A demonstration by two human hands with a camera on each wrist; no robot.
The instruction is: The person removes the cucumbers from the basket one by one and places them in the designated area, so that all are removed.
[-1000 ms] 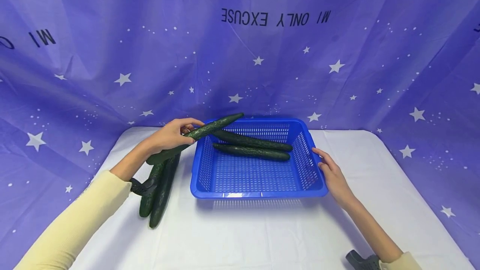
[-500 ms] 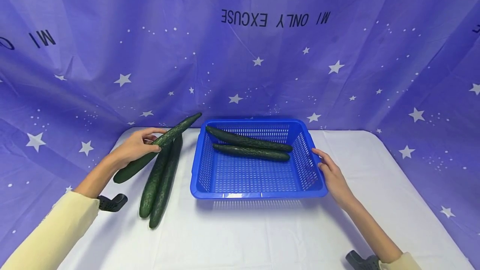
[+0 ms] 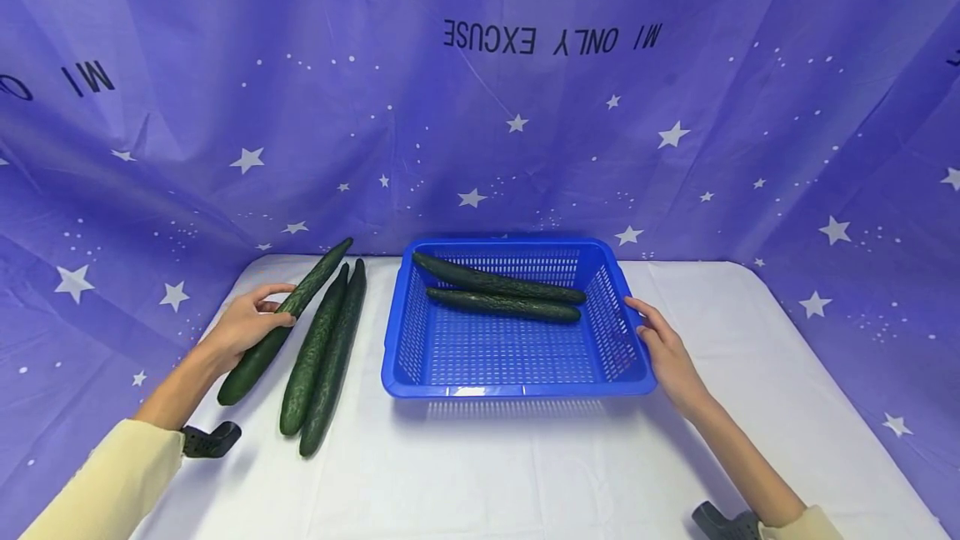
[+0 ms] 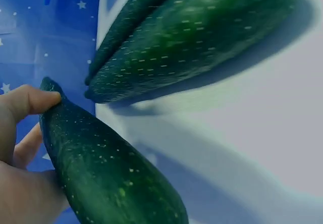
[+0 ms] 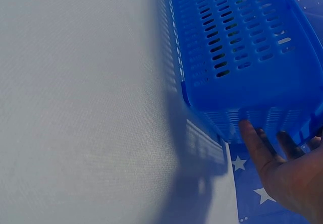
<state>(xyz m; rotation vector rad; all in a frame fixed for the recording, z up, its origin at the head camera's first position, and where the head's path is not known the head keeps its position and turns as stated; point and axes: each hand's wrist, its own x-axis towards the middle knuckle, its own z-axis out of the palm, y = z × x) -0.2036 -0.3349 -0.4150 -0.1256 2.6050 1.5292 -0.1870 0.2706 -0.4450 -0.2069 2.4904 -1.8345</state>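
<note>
My left hand [image 3: 246, 327] grips a dark green cucumber [image 3: 318, 277] around its middle, thumb on one side and fingers on the other. In the left wrist view the held cucumber [image 4: 108, 168] runs toward the camera; whether it touches the cloth I cannot tell. Just right of it, two cucumbers [image 3: 313, 361] lie side by side on the table. A blue perforated basket [image 3: 517, 390] stands at the centre with two more cucumbers [image 3: 502, 305] along its far side. Against the basket's right end rests my right hand [image 3: 671, 361], its extended fingertips touching the outer wall [image 5: 237, 115].
A white cloth covers the table [image 3: 480, 473]. Close behind its far edge hangs a purple curtain [image 3: 450, 148] with stars and upside-down lettering. Dark wrist mounts [image 3: 212, 440] stick out from both wrists.
My left hand has carried its cucumber from the basket's left rim, over the two loose ones, to their left and lower. The right hand and basket have stayed in place.
</note>
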